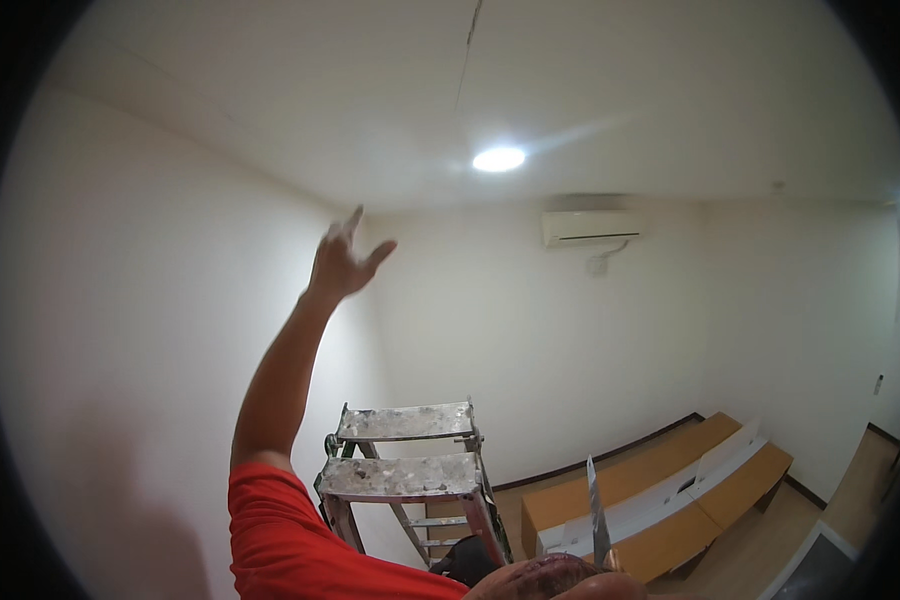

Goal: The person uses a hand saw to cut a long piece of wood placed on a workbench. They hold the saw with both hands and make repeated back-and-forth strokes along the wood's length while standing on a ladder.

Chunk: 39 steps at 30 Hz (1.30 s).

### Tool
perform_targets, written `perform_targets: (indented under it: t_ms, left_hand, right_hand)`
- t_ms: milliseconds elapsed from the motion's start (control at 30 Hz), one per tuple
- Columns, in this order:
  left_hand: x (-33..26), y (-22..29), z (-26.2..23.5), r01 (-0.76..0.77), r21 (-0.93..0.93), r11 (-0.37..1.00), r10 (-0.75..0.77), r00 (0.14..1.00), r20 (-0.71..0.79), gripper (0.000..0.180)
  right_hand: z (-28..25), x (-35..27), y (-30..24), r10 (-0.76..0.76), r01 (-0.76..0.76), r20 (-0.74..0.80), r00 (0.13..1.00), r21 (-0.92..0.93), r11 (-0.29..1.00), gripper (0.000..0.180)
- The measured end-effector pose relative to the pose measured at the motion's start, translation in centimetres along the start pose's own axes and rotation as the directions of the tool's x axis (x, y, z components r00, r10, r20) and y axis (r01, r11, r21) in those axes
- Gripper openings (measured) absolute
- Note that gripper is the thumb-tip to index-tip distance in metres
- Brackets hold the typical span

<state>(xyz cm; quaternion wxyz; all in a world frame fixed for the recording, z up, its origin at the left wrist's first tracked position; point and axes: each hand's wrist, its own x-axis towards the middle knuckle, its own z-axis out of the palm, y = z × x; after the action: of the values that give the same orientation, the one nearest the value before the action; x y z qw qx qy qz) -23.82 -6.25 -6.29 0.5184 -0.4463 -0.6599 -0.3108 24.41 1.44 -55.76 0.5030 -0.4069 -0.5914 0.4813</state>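
Note:
My left hand [342, 265] is raised high beside the left wall, its fingers apart and nothing in them. It is up near where the wall meets the ceiling [370, 110]; whether it touches either I cannot tell. Low at the bottom edge is my right hand [605, 585], partly cut off by the frame. From it a putty knife [597, 508] points upward, its thin metal blade seen nearly edge-on. The grip is mostly hidden. A dark crack [473, 25] runs along the ceiling at the top.
A paint-spattered metal stepladder [400, 475] stands right in front of me, close to the left wall [150, 330]. Wooden desks [620, 480] with a pale divider lie below to the right. An air conditioner [592, 228] hangs on the far wall; a round ceiling light [498, 159] shines overhead.

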Motion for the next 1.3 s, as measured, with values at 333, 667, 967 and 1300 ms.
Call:
perform_targets:
  t_ms: [333,667,967,1300]
  left_hand:
    - [17.4,11.4,-6.0,-0.207,0.578,0.789,0.601,0.454,-0.658,0.092]
    - [22.7,16.7,-8.0,-0.033,0.727,0.686,0.647,0.486,-0.588,0.112]
    - [20.8,17.9,-8.1,-0.036,0.701,0.713,0.606,0.534,-0.589,0.103]
    - [5.3,21.2,6.1,0.001,-0.732,0.681,0.147,0.979,0.138,0.114]
  right_hand:
    - [1.8,2.4,0.6,0.054,-0.053,0.05,0.997,-0.026,0.998,0.047]
    - [2.9,4.6,2.5,0.045,-0.045,-0.003,0.999,-0.023,0.999,0.047]
    - [2.8,8.0,-1.1,-0.186,0.166,0.09,0.978,0.19,0.968,0.063]
    - [6.2,11.6,-13.4,-0.712,0.691,0.005,0.702,0.234,0.683,0.066]
